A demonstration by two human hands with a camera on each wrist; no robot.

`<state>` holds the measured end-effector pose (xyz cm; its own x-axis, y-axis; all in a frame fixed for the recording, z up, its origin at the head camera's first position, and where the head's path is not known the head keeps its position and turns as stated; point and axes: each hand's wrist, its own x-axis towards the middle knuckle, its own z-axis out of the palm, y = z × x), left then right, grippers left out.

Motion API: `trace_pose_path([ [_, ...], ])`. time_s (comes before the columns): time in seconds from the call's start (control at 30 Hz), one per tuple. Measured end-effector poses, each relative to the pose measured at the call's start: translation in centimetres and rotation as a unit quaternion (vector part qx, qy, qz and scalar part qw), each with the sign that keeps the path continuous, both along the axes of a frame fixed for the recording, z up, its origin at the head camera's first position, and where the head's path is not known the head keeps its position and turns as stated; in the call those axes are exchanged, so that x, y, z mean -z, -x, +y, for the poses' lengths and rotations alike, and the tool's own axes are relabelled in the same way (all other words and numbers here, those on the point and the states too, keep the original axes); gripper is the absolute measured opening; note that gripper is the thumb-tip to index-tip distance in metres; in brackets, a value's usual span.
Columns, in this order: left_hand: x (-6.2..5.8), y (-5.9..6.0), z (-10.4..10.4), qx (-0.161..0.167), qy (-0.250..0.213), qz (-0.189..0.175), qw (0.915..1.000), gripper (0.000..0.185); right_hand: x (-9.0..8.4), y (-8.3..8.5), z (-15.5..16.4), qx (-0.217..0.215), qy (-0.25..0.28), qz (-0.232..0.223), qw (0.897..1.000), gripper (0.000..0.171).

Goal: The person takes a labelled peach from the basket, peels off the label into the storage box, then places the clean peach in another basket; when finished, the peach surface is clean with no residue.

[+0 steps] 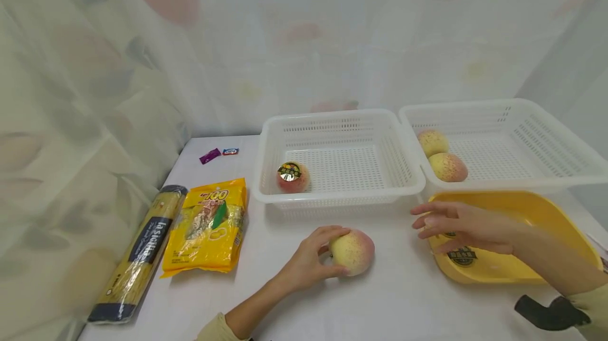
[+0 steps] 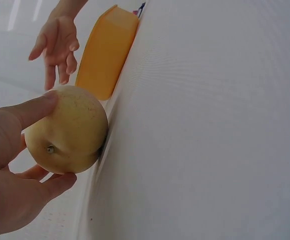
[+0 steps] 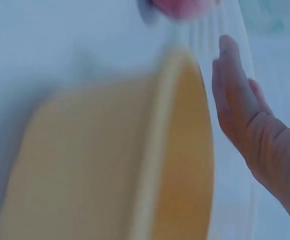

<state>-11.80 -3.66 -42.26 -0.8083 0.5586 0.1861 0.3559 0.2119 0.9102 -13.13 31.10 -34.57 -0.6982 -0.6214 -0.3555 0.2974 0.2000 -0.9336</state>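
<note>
Peach [image 1: 352, 252] is in my left grip [image 1: 310, 260], thumb and fingers part-closed round its sides; contact with bench [image 1: 385, 309] unclear. Keep pressure light, even: round, speckled, probably bruises. Right grip [image 1: 463, 226] loose, empty, at smooth yellow basin [image 1: 494, 274]. Beyond left grip: perforated white basket [image 1: 337, 197], rigid-looking.

right wrist: yellow tub [image 3: 85, 160] blurred, peach [image 3: 186, 6] cropped above | head: purple wrapper [image 1: 210, 156] print too small

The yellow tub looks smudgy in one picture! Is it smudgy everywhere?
No: right wrist view, the yellow tub is blurred, perhaps from being close, the right hand sharper; head view, the tub's edges look clearer; left wrist view, its outline is clearer too.
</note>
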Motion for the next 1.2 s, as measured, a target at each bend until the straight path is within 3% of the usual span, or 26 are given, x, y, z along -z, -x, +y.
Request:
trace_pose_path([
  [0.43, -0.1, -0.2, 0.0, 0.004, -0.01, 0.0, 0.9999, 0.066, 3.7, 0.2, -9.9, 0.046, -0.011, -0.005, 0.999, 0.068],
  [0.77, -0.4, 0.0, -0.2, 0.02, -0.001, 0.006, 0.9998, 0.066, 4.2, -0.2, -12.3, 0.058, -0.033, 0.016, 0.998, 0.069],
  [0.87, -1.6, 0.3, -0.9, 0.026, 0.016, -0.01, 0.9995, 0.065, 4.3, -0.2, -12.3, 0.058, -0.031, 0.018, 0.998, 0.068],
  [0.97, -3.8, 0.8, -2.4, 0.044, 0.003, -0.036, 0.9984, 0.063, 4.4, -0.2, -12.3, 0.061, -0.036, 0.021, 0.997, 0.068],
  [1.03, -5.4, 1.1, -3.6, 0.06, -0.042, -0.046, 0.9962, 0.061, 4.5, -0.2, -12.3, 0.062, -0.039, 0.023, 0.997, 0.069],
  [1.1, -6.8, 1.4, -5.1, 0.072, -0.107, -0.032, 0.9911, 0.057, 4.5, -0.1, -12.3, 0.063, -0.041, 0.022, 0.997, 0.069],
  [1.2, -8.3, 2.2, -7.4, 0.045, -0.201, -0.002, 0.9785, 0.052, 4.6, -0.1, -12.4, 0.062, -0.04, 0.02, 0.997, 0.069],
])
